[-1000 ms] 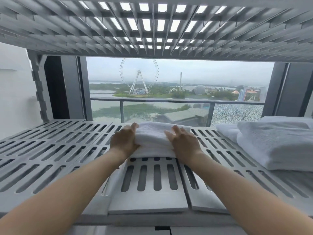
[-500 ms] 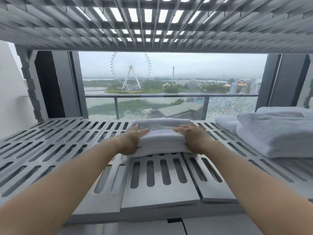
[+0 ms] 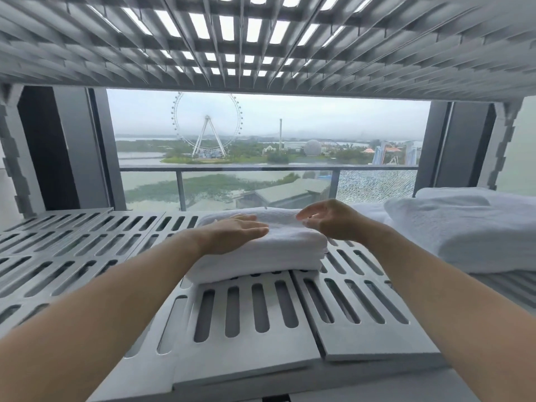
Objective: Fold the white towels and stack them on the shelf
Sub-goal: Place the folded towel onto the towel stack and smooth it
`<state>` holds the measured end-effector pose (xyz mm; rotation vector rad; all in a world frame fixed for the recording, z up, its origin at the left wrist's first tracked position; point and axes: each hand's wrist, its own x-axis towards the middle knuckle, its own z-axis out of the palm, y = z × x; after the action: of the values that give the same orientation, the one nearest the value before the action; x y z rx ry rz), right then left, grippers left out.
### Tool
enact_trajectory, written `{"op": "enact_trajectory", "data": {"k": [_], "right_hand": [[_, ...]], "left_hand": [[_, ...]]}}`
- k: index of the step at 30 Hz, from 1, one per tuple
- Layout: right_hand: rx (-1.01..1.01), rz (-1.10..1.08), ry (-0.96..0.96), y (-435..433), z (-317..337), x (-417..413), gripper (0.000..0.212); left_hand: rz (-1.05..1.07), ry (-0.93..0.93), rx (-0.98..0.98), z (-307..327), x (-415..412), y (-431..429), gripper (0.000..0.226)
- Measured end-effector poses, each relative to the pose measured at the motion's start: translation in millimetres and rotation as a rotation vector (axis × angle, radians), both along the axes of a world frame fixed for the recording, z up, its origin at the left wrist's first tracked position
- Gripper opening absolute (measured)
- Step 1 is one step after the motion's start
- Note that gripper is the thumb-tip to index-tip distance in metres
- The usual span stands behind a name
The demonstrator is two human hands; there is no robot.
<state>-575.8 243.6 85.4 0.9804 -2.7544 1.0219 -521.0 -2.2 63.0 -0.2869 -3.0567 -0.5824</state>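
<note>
My folded white terry towel (image 3: 261,248) lies on the grey slotted plastic shelf (image 3: 249,311), and I place everything from it. My left hand (image 3: 232,232) rests flat on its top, fingers straight and together, gripping nothing. My right hand (image 3: 327,219) hovers just above its far right corner, fingers loosely curled and empty, apart from the cloth as far as I can tell.

To the right of the towel, near but not touching, sits a pile of bulkier folded white towels (image 3: 464,227) on the same shelf. Left of the towel the shelf surface is bare slats. Above it hangs another grey slotted shelf (image 3: 232,39), light showing through its gaps, leaving a low space over my hands.

Behind the towel is a window with a glass balcony railing (image 3: 261,169); beyond it stand a white Ferris wheel (image 3: 207,126) and a grey dome (image 3: 312,147). One railing pane (image 3: 377,185), behind and to the right, looks shattered. I can read no writing or labels anywhere.
</note>
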Motion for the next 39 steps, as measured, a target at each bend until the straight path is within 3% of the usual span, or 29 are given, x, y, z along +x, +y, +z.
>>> {"op": "enact_trajectory", "data": {"k": [4, 8, 11, 14, 17, 22, 27, 35, 37, 39], "right_hand": [[0.143, 0.086, 0.03, 2.6, -2.7, 0.8, 0.036], [0.086, 0.063, 0.243, 1.2, 2.3, -3.2, 0.013], [0.338, 0.059, 0.211, -1.0, 5.0, -3.4, 0.009], [0.328, 0.048, 0.14, -12.4, 17.5, -1.5, 0.022], [0.264, 0.008, 0.219, -47.7, 26.0, -4.0, 0.033], [0.225, 0.073, 0.112, -96.4, -7.6, -19.1, 0.038], [0.448, -0.016, 0.089, -90.1, -49.0, -56.1, 0.053], [0.249, 0.069, -0.046, -80.0, -52.7, -60.2, 0.056], [0.09, 0.035, -0.025, -78.1, -51.2, -54.9, 0.047], [-0.093, -0.016, 0.13, -76.3, -47.8, -48.7, 0.03]], "left_hand": [[-0.016, 0.013, -0.064, -0.4, -5.6, 2.5, 0.058], [-0.025, 0.038, -0.047, -2.4, -8.3, 0.7, 0.052], [-0.055, 0.021, -0.011, -5.8, -10.8, -2.9, 0.046], [-0.057, 0.014, 0.095, -1.4, -13.7, -4.4, 0.057], [-0.038, 0.044, 0.3, 4.2, -18.7, -3.6, 0.049], [0.062, 0.091, 0.021, -1.5, -36.6, -8.1, 0.042], [0.198, 0.017, -0.159, -20.6, -42.3, -26.9, 0.041], [0.209, 0.062, -0.077, -31.9, -34.0, -30.6, 0.06], [0.182, 0.229, 0.052, -26.4, -18.9, -24.9, 0.054], [0.123, 0.504, 0.147, -21.4, -2.3, -23.7, 0.032]]}}
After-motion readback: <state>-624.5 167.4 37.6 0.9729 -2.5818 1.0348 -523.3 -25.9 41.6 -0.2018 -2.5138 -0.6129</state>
